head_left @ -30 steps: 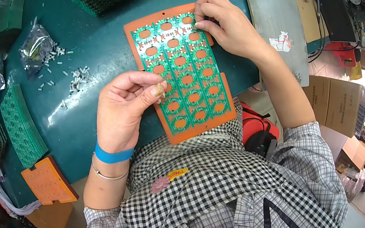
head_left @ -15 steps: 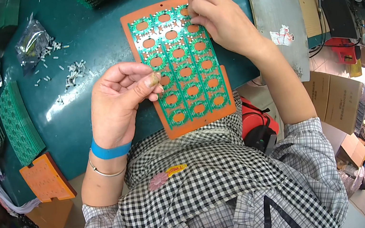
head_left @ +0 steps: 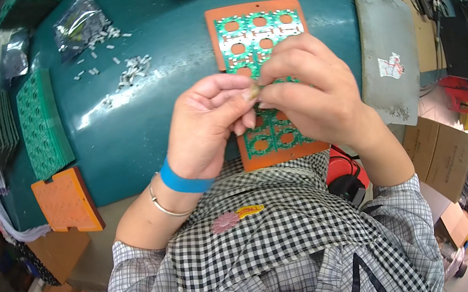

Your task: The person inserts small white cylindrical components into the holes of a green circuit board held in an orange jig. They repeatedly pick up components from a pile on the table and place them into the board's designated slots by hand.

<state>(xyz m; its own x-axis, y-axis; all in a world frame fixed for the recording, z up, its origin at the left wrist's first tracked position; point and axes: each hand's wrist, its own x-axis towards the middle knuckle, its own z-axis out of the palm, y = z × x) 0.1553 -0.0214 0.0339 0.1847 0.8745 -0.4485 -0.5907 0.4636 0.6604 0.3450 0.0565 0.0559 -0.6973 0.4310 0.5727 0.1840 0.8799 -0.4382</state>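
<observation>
A green circuit board panel [head_left: 260, 146] with rows of oval cutouts lies on an orange fixture plate [head_left: 282, 155] in front of me. Over its middle my two hands meet fingertip to fingertip. My left hand [head_left: 212, 109] pinches with thumb and forefinger; whatever is between them is too small to make out. My right hand [head_left: 313, 83] is also closed in a pinch right against the left fingertips, and its fingers hide what it holds. Both hands cover the middle of the panel.
Small white parts [head_left: 136, 71] are strewn left of the panel, beside a clear plastic bag [head_left: 79, 24]. Stacked green boards [head_left: 43, 125] and another orange plate [head_left: 67, 202] stand at the left. A grey board [head_left: 388, 52] lies at the right.
My right hand has come down from the panel's top right corner to its middle, meeting my left hand. The whole view has shifted, so the table appears farther right.
</observation>
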